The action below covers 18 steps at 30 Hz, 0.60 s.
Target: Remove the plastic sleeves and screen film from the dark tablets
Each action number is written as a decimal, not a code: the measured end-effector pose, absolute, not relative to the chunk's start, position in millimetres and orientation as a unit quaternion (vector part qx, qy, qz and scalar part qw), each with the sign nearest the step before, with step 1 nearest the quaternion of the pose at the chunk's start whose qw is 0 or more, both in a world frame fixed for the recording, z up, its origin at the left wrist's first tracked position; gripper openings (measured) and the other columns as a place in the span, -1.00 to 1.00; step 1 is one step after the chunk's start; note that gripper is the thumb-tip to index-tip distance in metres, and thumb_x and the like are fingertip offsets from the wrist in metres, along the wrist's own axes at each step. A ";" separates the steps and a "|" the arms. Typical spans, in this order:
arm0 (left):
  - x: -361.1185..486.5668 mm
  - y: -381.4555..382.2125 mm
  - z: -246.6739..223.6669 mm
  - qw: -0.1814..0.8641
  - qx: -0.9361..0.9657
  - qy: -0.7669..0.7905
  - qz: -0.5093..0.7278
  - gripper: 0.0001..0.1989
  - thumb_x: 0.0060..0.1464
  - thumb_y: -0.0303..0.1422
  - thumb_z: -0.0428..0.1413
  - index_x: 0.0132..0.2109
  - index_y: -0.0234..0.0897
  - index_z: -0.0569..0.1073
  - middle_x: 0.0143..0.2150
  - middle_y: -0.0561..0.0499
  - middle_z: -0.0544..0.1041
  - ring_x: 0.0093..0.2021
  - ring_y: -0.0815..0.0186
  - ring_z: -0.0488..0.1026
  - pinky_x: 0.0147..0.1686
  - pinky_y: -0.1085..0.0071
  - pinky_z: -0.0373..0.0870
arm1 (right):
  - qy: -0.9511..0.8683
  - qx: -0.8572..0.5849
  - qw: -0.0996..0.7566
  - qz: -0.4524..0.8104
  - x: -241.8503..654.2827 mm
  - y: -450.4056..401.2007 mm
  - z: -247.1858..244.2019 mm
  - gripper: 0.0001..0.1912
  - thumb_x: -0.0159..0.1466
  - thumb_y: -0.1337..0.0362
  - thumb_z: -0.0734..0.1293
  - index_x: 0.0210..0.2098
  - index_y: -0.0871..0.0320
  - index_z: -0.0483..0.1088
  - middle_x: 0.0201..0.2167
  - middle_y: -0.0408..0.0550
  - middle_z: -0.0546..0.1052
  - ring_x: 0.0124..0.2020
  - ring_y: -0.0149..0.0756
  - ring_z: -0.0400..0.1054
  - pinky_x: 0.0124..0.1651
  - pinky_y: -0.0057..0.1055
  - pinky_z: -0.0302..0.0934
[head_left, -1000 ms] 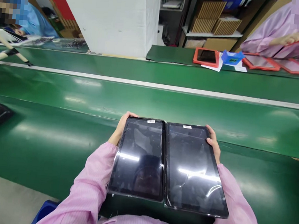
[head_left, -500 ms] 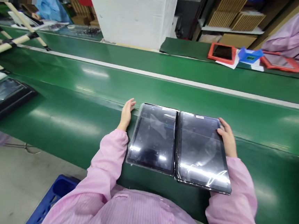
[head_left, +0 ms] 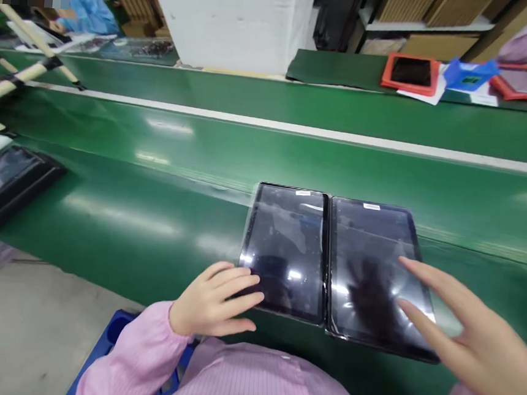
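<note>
Two dark, glossy tablet screens lie side by side on the green bench. Over the lower left corner of the left tablet screen (head_left: 287, 242) is my left hand (head_left: 217, 301), its fingers spread. I cannot tell whether those fingertips touch the glass. My right hand (head_left: 472, 339) hovers over the right side of the right tablet screen (head_left: 373, 262), thumb and fingers apart, holding nothing. A dark reflection of that hand shows on the glass. Each screen has a small white label at its top edge and appears covered with clear film.
A green bench (head_left: 148, 255) runs across the view, with a white strip (head_left: 233, 118) behind. Black trays (head_left: 39, 178) and taped poles (head_left: 12, 86) stand at left. Red-framed panels (head_left: 410, 74) and a blue holder (head_left: 470, 75) lie at the back. Co-workers sit across. A blue crate (head_left: 110, 338) is below.
My left hand has come from beside the left screen's upper edge down to its lower corner. My right hand has let go of the right screen and lifted toward me.
</note>
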State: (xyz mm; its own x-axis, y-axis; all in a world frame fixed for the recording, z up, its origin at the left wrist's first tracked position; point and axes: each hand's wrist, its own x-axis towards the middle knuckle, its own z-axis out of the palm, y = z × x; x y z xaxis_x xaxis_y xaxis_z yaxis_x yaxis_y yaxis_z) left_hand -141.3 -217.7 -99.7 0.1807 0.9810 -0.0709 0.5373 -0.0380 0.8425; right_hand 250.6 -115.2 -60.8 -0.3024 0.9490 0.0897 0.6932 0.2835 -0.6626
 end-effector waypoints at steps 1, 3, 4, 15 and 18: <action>-136.2 -218.6 -97.0 0.392 0.683 0.561 0.257 -0.70 -0.05 -0.22 0.38 -0.10 0.06 0.66 0.01 -0.08 0.65 0.10 -0.10 0.52 0.24 -0.01 0.26 | -0.781 -0.519 0.231 0.258 239.2 -119.0 -57.3 -0.47 0.24 -0.08 0.37 0.21 -0.34 0.40 0.19 -0.11 0.51 0.17 0.33 0.40 0.29 0.33 0.23; -130.4 -218.7 -95.0 0.359 0.722 0.544 0.230 -0.82 0.12 -0.26 0.26 -0.11 0.05 0.67 -0.05 -0.05 0.67 0.01 -0.01 0.57 0.11 0.07 0.38 | -0.806 -0.484 0.219 0.259 223.3 -122.8 -54.4 -0.53 0.30 -0.01 0.34 0.21 -0.31 0.41 0.17 -0.13 0.54 0.13 0.21 0.46 0.23 0.23 0.34; -129.5 -218.3 -95.0 0.337 0.737 0.539 0.231 -0.86 0.16 -0.27 0.23 -0.16 0.04 0.67 -0.11 -0.04 0.68 -0.05 0.02 0.59 0.02 0.11 0.43 | -0.813 -0.473 0.217 0.261 219.0 -123.4 -54.8 -0.54 0.32 0.02 0.33 0.21 -0.28 0.41 0.16 -0.14 0.55 0.12 0.16 0.47 0.22 0.19 0.35; -122.1 -218.9 -130.2 0.252 0.563 0.602 0.507 -0.85 0.28 -0.31 0.10 -0.32 -0.01 0.44 -0.49 0.15 0.59 -0.45 0.21 0.50 -0.23 0.18 0.47 | -0.807 -0.488 0.220 0.249 225.8 -138.0 -73.7 -0.61 0.39 0.16 0.29 0.19 -0.18 0.43 0.08 -0.14 0.61 0.13 0.06 0.49 0.14 0.12 0.43; -112.3 -223.5 -148.2 0.215 0.488 0.613 0.583 -0.79 0.35 -0.26 -0.02 -0.31 -0.07 0.32 -0.48 0.17 0.60 -0.48 0.25 0.48 -0.06 0.09 0.45 | -0.804 -0.494 0.231 0.237 225.3 -139.1 -79.3 -0.65 0.40 0.19 0.29 0.15 -0.15 0.45 0.04 -0.13 0.63 0.15 0.06 0.48 0.09 0.10 0.47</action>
State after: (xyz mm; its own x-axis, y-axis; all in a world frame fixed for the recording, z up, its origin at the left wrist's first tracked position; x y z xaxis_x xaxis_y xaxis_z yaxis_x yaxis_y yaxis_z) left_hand -112.3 -223.5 -148.2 -0.4325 0.8483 0.3056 0.3474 -0.1561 0.9247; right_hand 225.3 -139.1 -79.3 -0.4047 0.9040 0.1377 0.6852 0.3995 -0.6091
